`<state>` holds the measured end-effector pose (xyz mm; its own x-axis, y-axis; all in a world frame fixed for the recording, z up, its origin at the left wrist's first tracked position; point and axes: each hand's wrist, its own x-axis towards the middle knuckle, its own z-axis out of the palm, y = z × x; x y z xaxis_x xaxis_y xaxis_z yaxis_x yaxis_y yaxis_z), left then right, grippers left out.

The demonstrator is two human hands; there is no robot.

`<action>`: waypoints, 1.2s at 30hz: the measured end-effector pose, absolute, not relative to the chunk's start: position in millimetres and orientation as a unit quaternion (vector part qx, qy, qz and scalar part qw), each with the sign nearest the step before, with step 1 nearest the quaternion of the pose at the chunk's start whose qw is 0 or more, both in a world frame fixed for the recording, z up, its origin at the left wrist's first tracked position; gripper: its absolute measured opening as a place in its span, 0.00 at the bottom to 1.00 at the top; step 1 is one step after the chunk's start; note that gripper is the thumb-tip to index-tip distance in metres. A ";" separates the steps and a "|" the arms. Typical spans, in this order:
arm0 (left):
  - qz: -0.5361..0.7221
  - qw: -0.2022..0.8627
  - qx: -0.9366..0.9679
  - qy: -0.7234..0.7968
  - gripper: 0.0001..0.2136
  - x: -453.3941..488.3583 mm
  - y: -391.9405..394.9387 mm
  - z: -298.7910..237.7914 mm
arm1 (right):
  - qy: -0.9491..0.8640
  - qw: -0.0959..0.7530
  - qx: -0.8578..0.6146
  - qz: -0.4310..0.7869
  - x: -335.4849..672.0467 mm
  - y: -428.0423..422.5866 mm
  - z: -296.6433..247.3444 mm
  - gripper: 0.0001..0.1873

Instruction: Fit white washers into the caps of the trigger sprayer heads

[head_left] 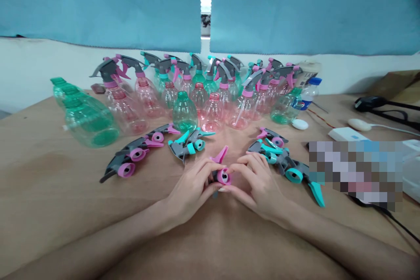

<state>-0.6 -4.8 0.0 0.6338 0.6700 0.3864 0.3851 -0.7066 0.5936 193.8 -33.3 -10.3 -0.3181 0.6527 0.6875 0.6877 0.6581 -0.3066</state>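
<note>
Left hand (192, 189), right hand (259, 182), curled together

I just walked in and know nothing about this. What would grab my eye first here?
Most likely the crowd of pink and green spray bottles packed along the far side of the wooden table, many topped with grey triggers. Next, near the middle, the left hand and right hand together hold one pink-and-grey trigger head, with loose trigger heads lying on both sides of them.
</note>
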 end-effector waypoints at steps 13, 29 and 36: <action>0.302 0.233 0.864 0.328 0.09 -2.4 -3.7 -3.2 | -0.826 0.414 -0.382 0.003 195.6 -32.7 -11.5 0.13; 0.317 0.195 0.867 0.331 0.08 -2.1 -4.0 -3.5 | -0.826 0.433 -0.361 0.011 193.0 -32.1 -15.8 0.08; 0.353 0.210 0.839 0.356 0.09 -2.1 -3.2 -1.2 | -0.808 0.430 -0.394 0.084 195.6 -34.2 -4.4 0.11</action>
